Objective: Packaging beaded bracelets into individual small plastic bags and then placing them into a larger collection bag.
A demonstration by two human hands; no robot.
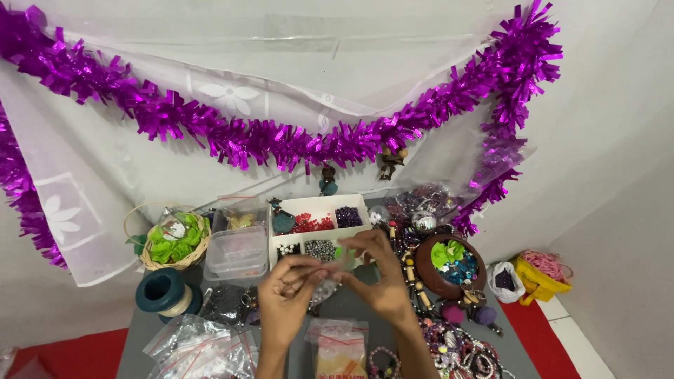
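My left hand [286, 295] and my right hand [379, 270] meet above the grey table [137, 344], fingers pinched together on a small clear plastic bag [335, 265] held between them. Just behind the hands stands a white compartment box [319, 224] holding red, purple, white and silver beads. Below my wrists lies a zip bag with yellowish contents [339, 351].
A woven basket with green pieces [174, 242], clear lidded tubs [237, 249] and a teal spool [163, 291] sit left. A brown bowl of sequins [449, 265], strings of beads [456, 347] and a yellow bag [537, 277] lie right. Purple tinsel [281, 144] hangs on the wall.
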